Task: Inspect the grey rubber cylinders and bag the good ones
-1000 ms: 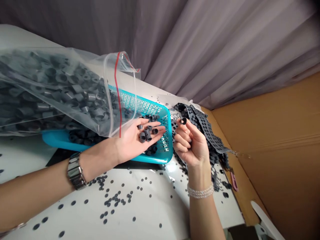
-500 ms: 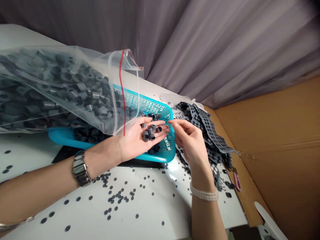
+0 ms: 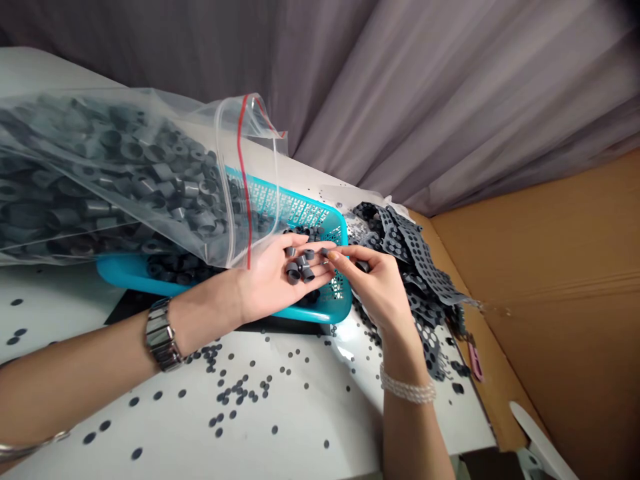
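My left hand (image 3: 273, 277) lies palm up over the turquoise basket (image 3: 345, 293), its fingers stretched out. Several small grey rubber caps (image 3: 301, 267), short and hollow, rest on that palm and the fingers. At the left fingertips my right hand (image 3: 373, 280) pinches one small cap (image 3: 325, 253) between thumb and index finger. A dark round piece shows by its curled fingers; whether it is held I cannot tell. Beside my left hand, a clear zip bag (image 3: 165, 180) with a red seal line, full of larger grey caps, lies across the basket. More dark caps lie inside the basket.
Perforated grey rubber sheets (image 3: 415, 250) are heaped right of the basket. Small dark discs (image 3: 240, 393) are scattered over the white table (image 3: 290, 453). A pink-handled tool (image 3: 475, 361) lies by the cardboard (image 3: 550, 280) at the right. A grey curtain (image 3: 400, 87) hangs behind.
My right hand has moved left to my left fingertips, and its thumb and index finger now close on a small cap there. My left hand has stayed in place.
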A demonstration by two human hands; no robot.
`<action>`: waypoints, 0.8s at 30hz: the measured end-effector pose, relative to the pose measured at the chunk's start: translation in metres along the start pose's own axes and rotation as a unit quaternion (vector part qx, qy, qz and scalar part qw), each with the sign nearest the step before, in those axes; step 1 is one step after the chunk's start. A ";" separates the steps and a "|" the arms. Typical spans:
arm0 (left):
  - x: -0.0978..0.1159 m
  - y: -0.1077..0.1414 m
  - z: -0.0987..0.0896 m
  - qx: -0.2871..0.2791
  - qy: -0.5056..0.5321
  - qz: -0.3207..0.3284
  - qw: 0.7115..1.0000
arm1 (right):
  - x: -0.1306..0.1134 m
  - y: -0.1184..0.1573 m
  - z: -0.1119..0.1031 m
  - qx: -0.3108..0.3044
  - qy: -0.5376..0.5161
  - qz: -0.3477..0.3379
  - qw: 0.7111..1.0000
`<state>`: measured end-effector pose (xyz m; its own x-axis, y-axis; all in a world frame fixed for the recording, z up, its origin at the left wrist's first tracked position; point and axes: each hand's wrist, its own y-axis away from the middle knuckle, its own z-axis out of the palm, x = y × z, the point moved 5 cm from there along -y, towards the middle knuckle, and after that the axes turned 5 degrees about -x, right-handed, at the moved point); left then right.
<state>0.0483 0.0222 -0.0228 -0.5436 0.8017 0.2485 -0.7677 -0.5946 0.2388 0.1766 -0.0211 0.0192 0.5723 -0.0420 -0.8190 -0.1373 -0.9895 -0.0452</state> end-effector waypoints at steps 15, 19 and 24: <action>0.001 0.001 -0.003 -0.005 0.042 -0.008 0.999 | -0.002 0.004 -0.017 0.084 0.076 0.009 0.994; 0.000 0.001 -0.003 -0.015 0.021 -0.015 1.000 | -0.004 0.007 -0.013 0.021 0.102 0.026 0.994; -0.003 0.004 0.004 0.040 -0.007 -0.031 0.999 | -0.004 0.005 -0.003 0.016 0.106 0.016 0.994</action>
<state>0.0477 0.0173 -0.0186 -0.4911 0.8365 0.2431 -0.7698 -0.5474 0.3283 0.1765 -0.0260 0.0239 0.7246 -0.1055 -0.6810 -0.1824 -0.9823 -0.0420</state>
